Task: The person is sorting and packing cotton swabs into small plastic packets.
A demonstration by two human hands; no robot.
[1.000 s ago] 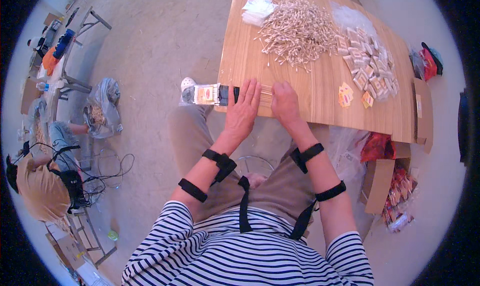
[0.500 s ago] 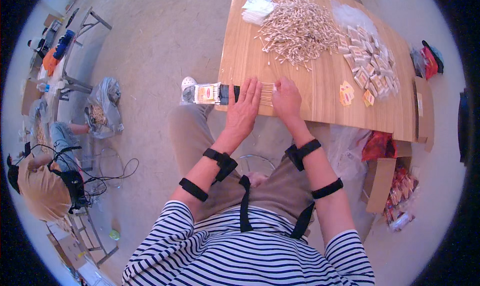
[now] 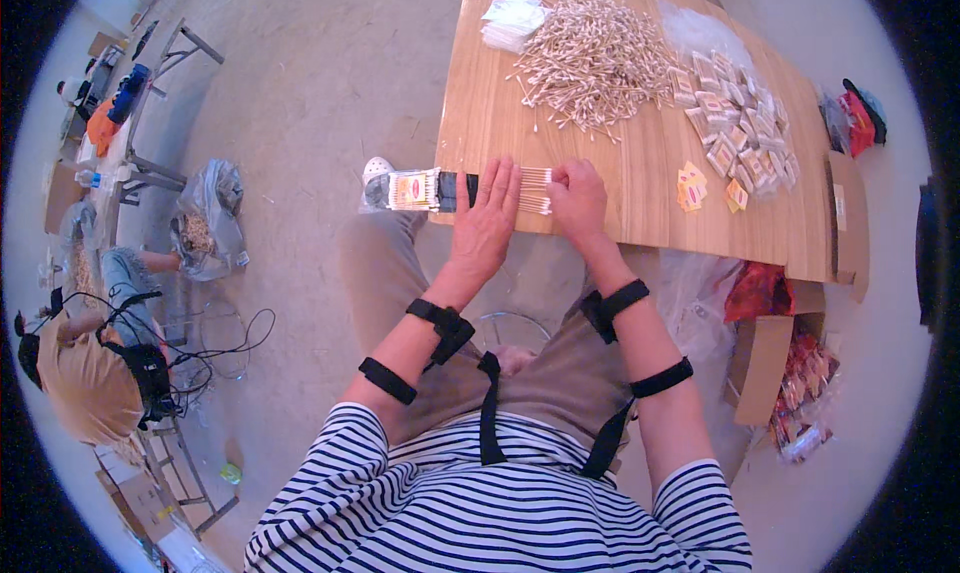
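At the desk (image 3: 640, 188) near edge, a row of swabs (image 3: 534, 190) lies with its long axis 9-to-3 between both hands: left hand (image 3: 487, 223) flat, fingers spread over it, right hand (image 3: 577, 199) curled, pinching its 3 o'clock end; swab pile (image 3: 595, 58) at 12

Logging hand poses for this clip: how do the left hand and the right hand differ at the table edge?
The left hand lies flat, fingers spread, pressing on a row of cotton swabs; the right hand is curled, its fingers bunched at the row's right end. The left hand sits beside a small printed packet; the right hand lies further from it. Both rest at the near edge of the wooden table, each forearm strapped with black bands.
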